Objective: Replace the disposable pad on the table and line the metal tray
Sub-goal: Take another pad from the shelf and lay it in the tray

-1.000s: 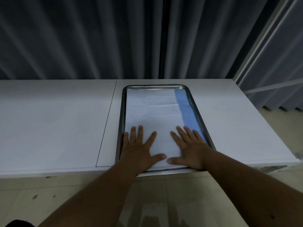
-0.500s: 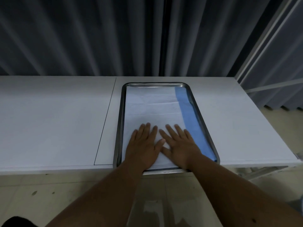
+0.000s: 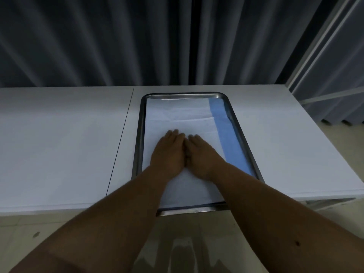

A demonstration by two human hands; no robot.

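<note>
A rectangular metal tray [image 3: 140, 123] lies on the white table, its near end sticking slightly over the front edge. Inside it lies a white disposable pad [image 3: 177, 113] with a blue strip [image 3: 226, 134] along its right side. My left hand [image 3: 169, 152] and my right hand [image 3: 202, 156] rest flat on the middle of the pad, side by side and touching, fingers straight and together, pointing away from me. Neither hand grips anything.
A large white pad [image 3: 59, 144] covers the table left of the tray, with a seam [image 3: 120, 140] running next to the tray. Dark pleated curtains [image 3: 137, 40] hang behind the table. A pale tiled floor [image 3: 187, 243] shows below my arms.
Both hands have slid from the tray's near corners inward and forward along the pad, fingers closing together, until they meet at the middle.
</note>
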